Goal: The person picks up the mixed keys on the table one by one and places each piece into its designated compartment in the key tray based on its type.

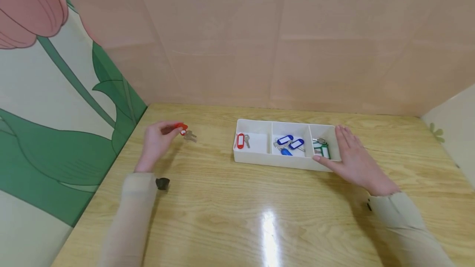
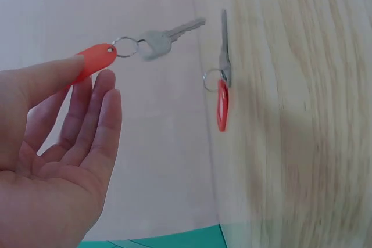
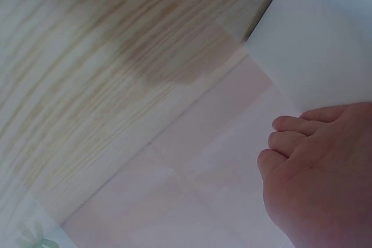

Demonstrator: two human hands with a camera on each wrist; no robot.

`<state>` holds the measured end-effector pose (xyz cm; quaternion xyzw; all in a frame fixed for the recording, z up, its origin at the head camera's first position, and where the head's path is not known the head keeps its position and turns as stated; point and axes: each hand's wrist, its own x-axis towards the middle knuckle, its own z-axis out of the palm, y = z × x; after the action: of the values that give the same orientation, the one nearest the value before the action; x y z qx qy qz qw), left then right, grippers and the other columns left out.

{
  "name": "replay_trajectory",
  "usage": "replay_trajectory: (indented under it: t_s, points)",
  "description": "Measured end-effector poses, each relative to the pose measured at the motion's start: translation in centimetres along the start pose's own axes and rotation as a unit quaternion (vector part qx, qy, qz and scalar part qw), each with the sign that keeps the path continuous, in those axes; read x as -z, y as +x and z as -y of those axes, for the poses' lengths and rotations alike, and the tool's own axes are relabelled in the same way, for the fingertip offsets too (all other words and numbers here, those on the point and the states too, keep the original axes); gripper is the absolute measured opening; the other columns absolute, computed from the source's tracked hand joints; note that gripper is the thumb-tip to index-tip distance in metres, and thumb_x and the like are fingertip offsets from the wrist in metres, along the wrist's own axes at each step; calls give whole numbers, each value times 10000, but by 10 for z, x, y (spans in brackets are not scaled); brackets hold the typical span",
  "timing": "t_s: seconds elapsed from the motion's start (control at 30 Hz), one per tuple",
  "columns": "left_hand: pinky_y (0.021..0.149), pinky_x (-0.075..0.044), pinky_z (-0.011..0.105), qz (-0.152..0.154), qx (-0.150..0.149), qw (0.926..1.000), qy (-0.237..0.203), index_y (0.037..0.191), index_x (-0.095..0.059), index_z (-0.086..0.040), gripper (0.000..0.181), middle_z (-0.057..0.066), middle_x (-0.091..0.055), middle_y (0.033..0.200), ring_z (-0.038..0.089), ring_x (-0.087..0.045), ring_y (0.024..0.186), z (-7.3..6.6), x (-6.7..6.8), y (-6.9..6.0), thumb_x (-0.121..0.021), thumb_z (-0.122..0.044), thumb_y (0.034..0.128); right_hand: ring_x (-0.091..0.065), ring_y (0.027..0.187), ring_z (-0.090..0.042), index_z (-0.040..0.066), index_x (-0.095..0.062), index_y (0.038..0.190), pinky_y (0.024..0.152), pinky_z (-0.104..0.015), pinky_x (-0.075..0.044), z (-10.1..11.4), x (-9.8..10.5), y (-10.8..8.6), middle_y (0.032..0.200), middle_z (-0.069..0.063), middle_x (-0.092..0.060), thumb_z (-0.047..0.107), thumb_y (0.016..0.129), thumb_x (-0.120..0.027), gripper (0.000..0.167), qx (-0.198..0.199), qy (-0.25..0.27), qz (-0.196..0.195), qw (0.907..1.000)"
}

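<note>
My left hand (image 1: 157, 141) pinches a red key tag (image 2: 96, 61) between thumb and fingers in the left wrist view. From its ring hangs a silver key (image 2: 157, 45), above the table. A second key with a red tag (image 2: 222, 105) lies on the wood just beyond. At the right end of a white divided tray (image 1: 256, 159), my right hand (image 1: 358, 166) rests with fingers extended along the end wall and thumb at the front rim. One red-tagged key (image 1: 241, 141) lies in the left compartment, several blue tags (image 1: 285, 139) in the middle, green-tagged keys (image 1: 325, 151) in the right.
The wooden table (image 1: 208, 209) meets a pinkish wall covering (image 1: 230, 52) at its back edge. A wall with painted flowers (image 1: 74, 155) borders the left side. A pale wall (image 1: 456, 122) stands at the right.
</note>
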<state>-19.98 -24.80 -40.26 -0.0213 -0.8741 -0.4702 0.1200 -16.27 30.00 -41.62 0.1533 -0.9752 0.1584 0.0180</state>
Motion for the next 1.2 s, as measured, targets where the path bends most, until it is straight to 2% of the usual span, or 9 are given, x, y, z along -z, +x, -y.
replay_trajectory:
  t_s: [0.27, 0.47, 0.7, 1.0, 1.2]
  points:
    - [739, -538, 228, -287, 36, 9986, -438, 1085, -751, -42, 199, 93, -731, 1019, 199, -666, 898, -9, -9, 0, -784, -160, 928, 20, 1514, -443, -47, 13, 1590, 1213, -517, 42, -2, -1, 1, 1652, -276, 30, 613, 939, -629, 1128, -2, -9, -13, 10000]
    - [712, -549, 239, -217, -62, 9969, -754, 1042, -741, -48, 192, 79, -729, 999, 201, -674, 870, -20, -18, -1, -804, -173, 911, 34, 1516, -431, -51, 6, 1589, 1215, -517, 37, -2, -1, 0, 1652, -277, 27, 609, 941, -629, 1123, 12, 0, -39, 10000]
    - [703, -574, 259, -234, -267, 9914, -1258, 1018, -736, -36, 209, 86, -725, 993, 215, -689, 861, -32, -28, -2, -820, -182, 894, 17, 1514, -443, -73, -23, 1585, 1216, -515, 34, 0, 0, 0, 1650, -281, 22, 605, 942, -630, 1115, 46, 29, -63, 10000]
    - [753, -558, 247, -306, -321, 9885, -1443, 1048, -762, -43, 248, 72, -737, 992, 188, -691, 890, -44, -43, -3, -836, -210, 880, 94, 1518, -389, -51, 17, 1589, 1211, -498, 69, 1, 2, -1, 1656, -257, 59, 608, 950, -617, 1115, -21, 89, 53, 9999]
    - [734, -551, 243, -236, -372, 9867, -1562, 1062, -766, -42, 238, 96, -733, 1012, 200, -678, 899, -48, -51, -4, -827, -195, 890, 49, 1516, -426, -64, 1, 1586, 1214, -508, 49, 2, 2, -1, 1651, -276, 39, 608, 948, -621, 1116, -7, 63, 26, 10000]
